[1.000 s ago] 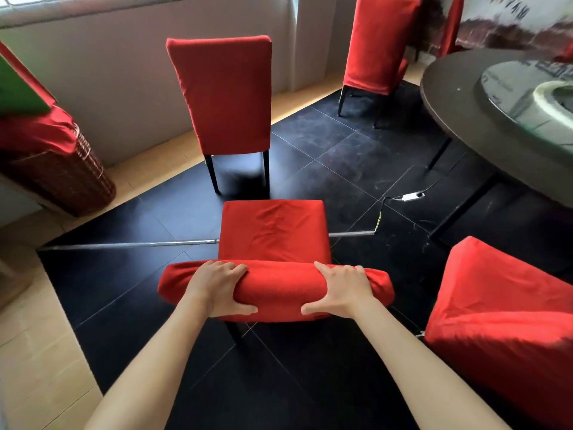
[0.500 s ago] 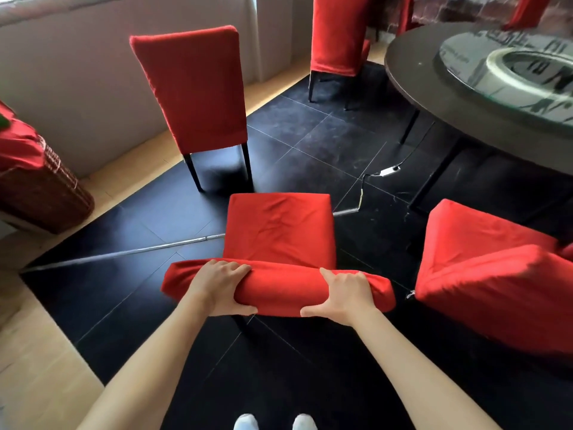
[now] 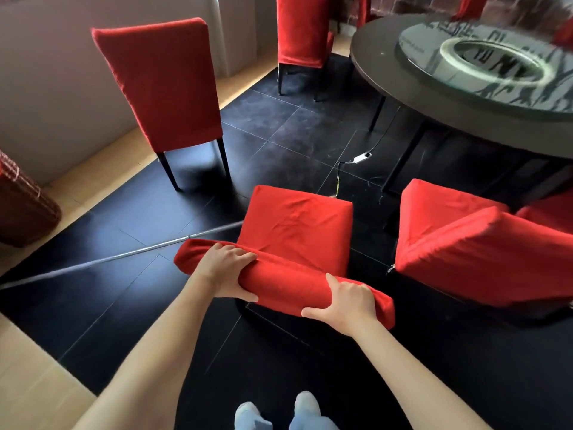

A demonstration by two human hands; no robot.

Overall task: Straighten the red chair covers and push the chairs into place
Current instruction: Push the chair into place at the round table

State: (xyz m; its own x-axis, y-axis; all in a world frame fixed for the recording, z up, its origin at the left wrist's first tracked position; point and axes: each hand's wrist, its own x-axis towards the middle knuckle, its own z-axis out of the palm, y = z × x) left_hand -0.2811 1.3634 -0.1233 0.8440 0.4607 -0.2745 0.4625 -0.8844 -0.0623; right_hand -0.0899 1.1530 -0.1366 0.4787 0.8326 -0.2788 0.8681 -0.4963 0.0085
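- Head view: both hands grip the top of the backrest [image 3: 283, 282] of the near chair [image 3: 297, 225], which stands on the dark floor [image 3: 279, 125] just below centre.
- Left hand [image 3: 228, 271] is curled over the backrest's left part, fingers on the seat side, thumb on the near face of the red cover.
- Right hand [image 3: 345, 301] wraps the backrest's right part the same way, fingers over the top and thumb pointing toward 9 o'clock along the near face.
- The backrest runs at a slant, from 10 o'clock down to 4 o'clock; its cover is smooth and tight at both ends.
- The seat's cover shows light creases near its middle.
- A second covered chair [image 3: 474, 252] stands just beside the near one at 3 o'clock, apart from it, its seat toward the table [image 3: 387, 72].
- The round dark table fills the 1 to 2 o'clock corner, with a glass turntable [image 3: 496, 60] on top.
- A third chair [image 3: 161, 85] stands at 11 o'clock, well apart, its back toward the camera, near the pale wall [image 3: 46, 72].
- A fourth chair [image 3: 302, 29] stands at 12 o'clock beside the table.
- A thin metal rod [image 3: 108, 259] lies on the floor from 9 o'clock, passing under the near chair.
- A small white box on a cable [image 3: 361, 157] lies on the floor between the near chair and the table.
- A wicker basket [image 3: 21, 209] sits at 9 o'clock.
- Two pale-socked feet [image 3: 279, 414] show at 6 o'clock.
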